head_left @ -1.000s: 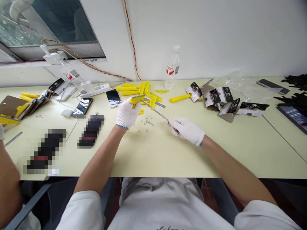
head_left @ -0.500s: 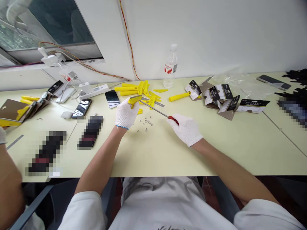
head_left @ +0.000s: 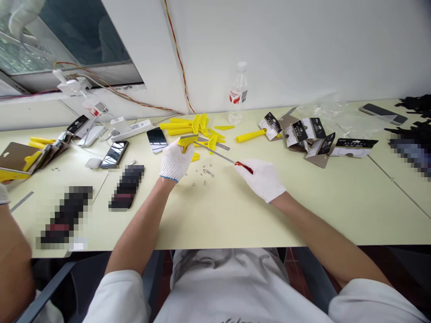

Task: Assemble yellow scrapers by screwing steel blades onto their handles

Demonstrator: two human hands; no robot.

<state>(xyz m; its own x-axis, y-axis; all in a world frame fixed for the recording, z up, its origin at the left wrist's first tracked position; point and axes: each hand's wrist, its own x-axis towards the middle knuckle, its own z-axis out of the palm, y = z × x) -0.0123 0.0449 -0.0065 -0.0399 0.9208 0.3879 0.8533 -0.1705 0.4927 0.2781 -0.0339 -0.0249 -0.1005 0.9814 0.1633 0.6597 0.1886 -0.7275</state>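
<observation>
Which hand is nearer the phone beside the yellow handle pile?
Left. The left hand is by the near right corner of the phone, gripping a yellow piece; the right hand is much farther right, holding a screwdriver.

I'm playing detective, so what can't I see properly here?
In the head view:
Yellow piece: partly hidden by the left hand.
Screwdriver handle: partly covered by the right hand.
Small metal bits: too small to tell their exact shapes.
Other person's hand: cut off by the left edge.
</observation>
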